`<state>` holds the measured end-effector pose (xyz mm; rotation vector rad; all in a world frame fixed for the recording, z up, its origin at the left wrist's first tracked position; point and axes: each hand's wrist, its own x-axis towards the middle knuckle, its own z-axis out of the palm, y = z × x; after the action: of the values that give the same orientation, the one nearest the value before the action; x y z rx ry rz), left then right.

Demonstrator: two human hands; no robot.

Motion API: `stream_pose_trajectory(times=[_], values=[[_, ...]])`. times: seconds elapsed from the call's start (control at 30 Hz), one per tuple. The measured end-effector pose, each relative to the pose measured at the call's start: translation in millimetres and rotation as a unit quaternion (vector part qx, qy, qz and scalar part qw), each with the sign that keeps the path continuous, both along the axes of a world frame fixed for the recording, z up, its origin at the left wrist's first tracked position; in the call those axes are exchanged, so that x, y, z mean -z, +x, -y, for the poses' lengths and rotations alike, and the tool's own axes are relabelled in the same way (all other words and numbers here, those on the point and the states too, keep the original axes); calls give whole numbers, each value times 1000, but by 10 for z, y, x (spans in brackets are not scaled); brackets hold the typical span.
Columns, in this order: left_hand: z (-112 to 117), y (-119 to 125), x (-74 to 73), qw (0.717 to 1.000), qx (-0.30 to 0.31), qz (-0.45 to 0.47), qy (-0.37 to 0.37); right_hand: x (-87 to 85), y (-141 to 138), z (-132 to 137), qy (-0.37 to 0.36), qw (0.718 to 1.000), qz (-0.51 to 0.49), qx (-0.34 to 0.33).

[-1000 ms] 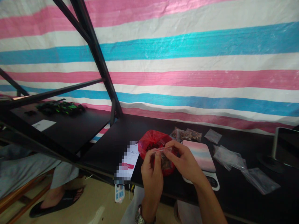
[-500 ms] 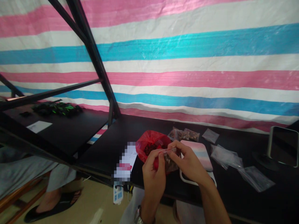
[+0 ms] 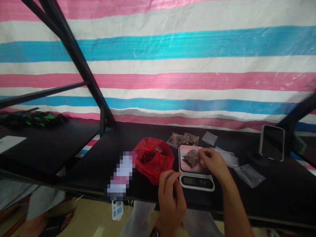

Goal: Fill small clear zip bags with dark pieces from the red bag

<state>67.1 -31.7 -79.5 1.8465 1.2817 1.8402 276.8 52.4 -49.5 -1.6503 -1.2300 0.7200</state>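
Observation:
A small clear zip bag of brown dried bits (image 3: pixel 190 158) lies on the pink and blue plate of a white digital scale (image 3: pixel 197 182). My right hand (image 3: pixel 214 163) pinches the bag's upper right edge between thumb and fingertips. Just left of the scale's front corner, my left hand (image 3: pixel 171 197) holds nothing; its fingers are loosely bent and apart. Beyond that hand stands an open red plastic bag (image 3: pixel 150 169) with dark brown bits and a small pale object inside. The scale's display cannot be read.
Behind the scale lie several filled zip bags (image 3: pixel 184 139). Flat clear bags (image 3: pixel 250 174) and a single one (image 3: pixel 209 138) are to the right, near a phone-like device on a stand (image 3: pixel 272 143). A blurred paper (image 3: pixel 122 174) lies left. Another person's foot (image 3: pixel 65 220) shows below.
Both hands were together on the filled zip bag by the red bag. My right hand has brought it onto the scale; my left hand has let go and drawn back. The view has shifted right.

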Motion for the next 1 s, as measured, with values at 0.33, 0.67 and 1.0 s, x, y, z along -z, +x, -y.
stream_pose_trajectory(times=[0.33, 0.67, 1.0], values=[[328, 457, 118, 990, 52, -50, 125, -7, 158, 30, 93, 955, -42, 277], [398, 692, 447, 967, 209, -67, 130, 70, 205, -9, 108, 947, -115, 280], [439, 686, 440, 964, 248, -55, 73, 90, 224, 36, 67, 976, -69, 197]])
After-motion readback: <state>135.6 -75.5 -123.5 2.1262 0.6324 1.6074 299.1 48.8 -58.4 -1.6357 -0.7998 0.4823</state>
